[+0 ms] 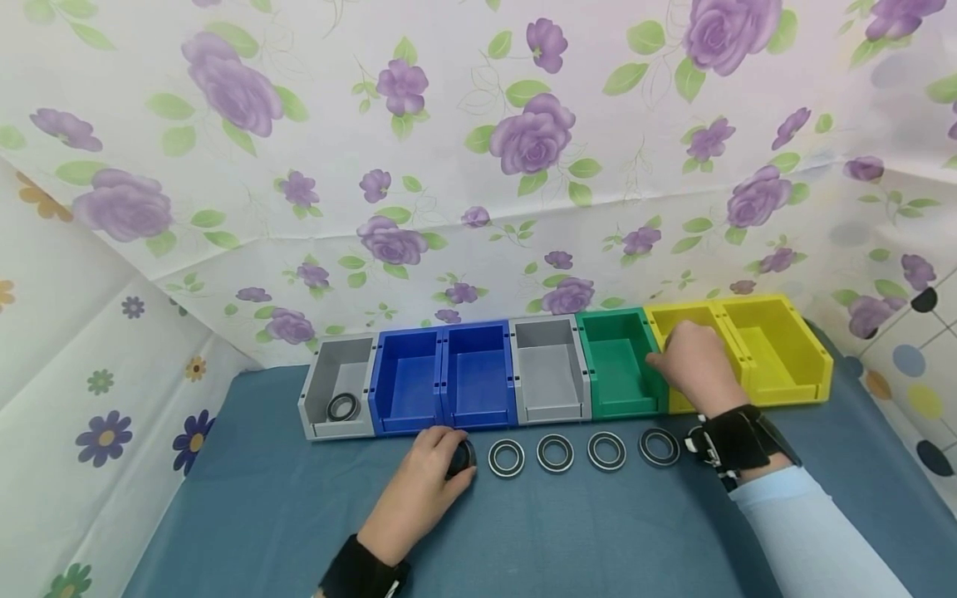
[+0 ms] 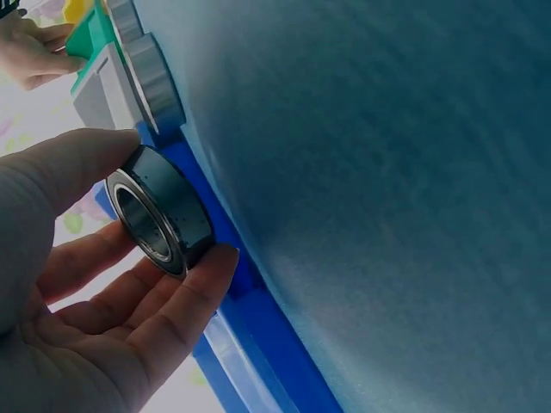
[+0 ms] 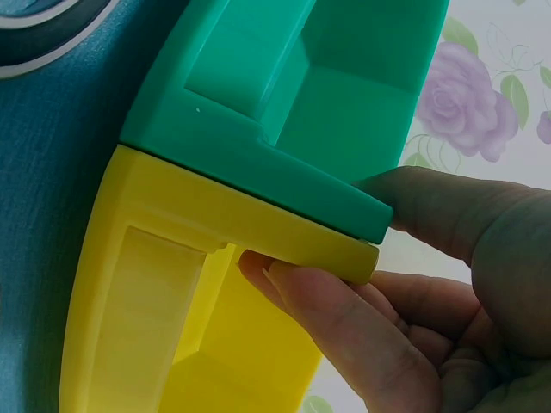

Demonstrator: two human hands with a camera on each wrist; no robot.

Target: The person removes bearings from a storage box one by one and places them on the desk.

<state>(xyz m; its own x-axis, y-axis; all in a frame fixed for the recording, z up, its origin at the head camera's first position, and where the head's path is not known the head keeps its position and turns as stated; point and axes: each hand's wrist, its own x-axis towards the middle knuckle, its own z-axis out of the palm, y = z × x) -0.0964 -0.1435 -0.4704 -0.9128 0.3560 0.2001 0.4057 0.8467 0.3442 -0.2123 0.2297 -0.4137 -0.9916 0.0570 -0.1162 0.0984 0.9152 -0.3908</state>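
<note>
My left hand (image 1: 419, 490) grips a ball bearing (image 2: 179, 196) between thumb and fingers, just in front of the blue bins (image 1: 478, 409). In the left wrist view the bearing is tilted, its open bore facing the palm. My right hand (image 1: 699, 365) pinches the adjoining side walls of the green bin (image 3: 202, 142) and the left yellow bin (image 3: 108, 284). Its thumb lies on the green side, with the fingers inside the yellow one. Several bearings (image 1: 540, 454) lie flat in a row on the blue cloth between my hands.
At the left end of the bin row, a grey bin (image 1: 317, 429) holds one bearing (image 1: 331, 408). Another grey bin (image 1: 553, 413) stands between blue and green, and a second yellow bin (image 1: 792, 394) ends the row at right. A flowered curtain (image 1: 449, 199) hangs right behind the bins.
</note>
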